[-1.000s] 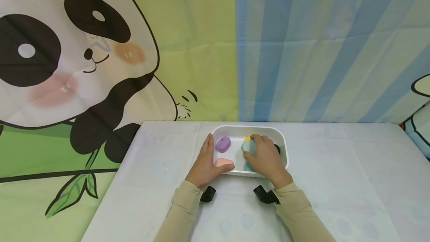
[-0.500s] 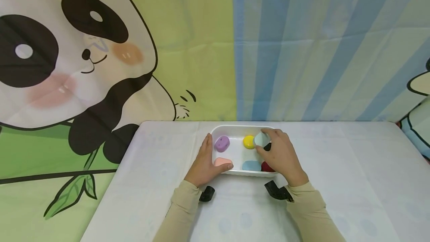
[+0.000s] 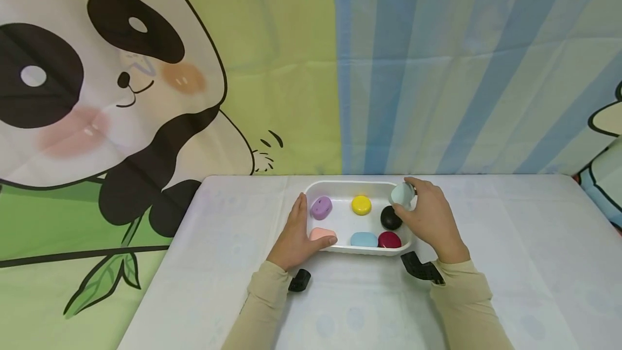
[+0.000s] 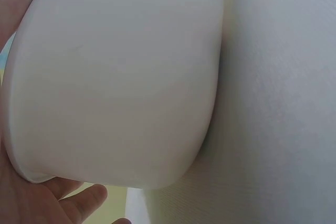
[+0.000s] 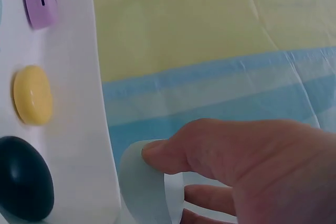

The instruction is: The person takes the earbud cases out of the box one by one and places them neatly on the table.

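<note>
**A:** Which step do you have in hand now?

**B:** You are taking pieces out of the white tray (image 3: 360, 185). Your right hand (image 3: 430, 219) pinches a pale green piece (image 3: 401, 194) between thumb and fingertips, and it is lifted just over the far right corner of the tray. Your left hand (image 3: 297, 234) grips the left end of the tray, with the thumb hooked over the rim and touching the pink piece (image 3: 322, 234).

**A:** What lies in the tray?

**B:** A purple piece (image 3: 322, 207) at the far left, a yellow piece (image 3: 361, 204) in the middle of the far side, a black piece (image 3: 390, 217) at the right, and a blue piece (image 3: 364, 239) and a dark red piece (image 3: 389, 240) along the near wall.

**A:** And what does the next move ask from me?

**B:** I think you must carry the pale green piece clear of the tray's right wall and put it on the white table (image 3: 510, 231) beside the tray. Keep the pinch firm, because the piece looks smooth and rounded, and hold the tray steady with your left hand.
</note>
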Available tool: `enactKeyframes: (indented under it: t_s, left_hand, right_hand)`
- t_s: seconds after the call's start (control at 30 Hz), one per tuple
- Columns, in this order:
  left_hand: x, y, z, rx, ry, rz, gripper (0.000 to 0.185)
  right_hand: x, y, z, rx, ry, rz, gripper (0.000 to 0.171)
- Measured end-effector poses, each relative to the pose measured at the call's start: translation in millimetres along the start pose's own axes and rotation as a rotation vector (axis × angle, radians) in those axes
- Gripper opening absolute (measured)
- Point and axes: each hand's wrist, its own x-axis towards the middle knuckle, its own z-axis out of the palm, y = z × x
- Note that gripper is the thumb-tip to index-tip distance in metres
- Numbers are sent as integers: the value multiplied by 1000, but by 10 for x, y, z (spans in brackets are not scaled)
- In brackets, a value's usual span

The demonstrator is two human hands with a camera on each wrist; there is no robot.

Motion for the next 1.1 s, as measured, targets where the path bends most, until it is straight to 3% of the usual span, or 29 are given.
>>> enactKeyframes:
  t_s: [0.53, 1.1]
  left_hand:
    - [8, -27, 26, -15, 3, -9, 131]
    - [-3, -8, 2, 0, 0, 1, 131]
  right_hand:
    - [15, 319, -230, -49, -27, 0, 59]
    - [103, 668, -64, -105, -204, 45, 58]
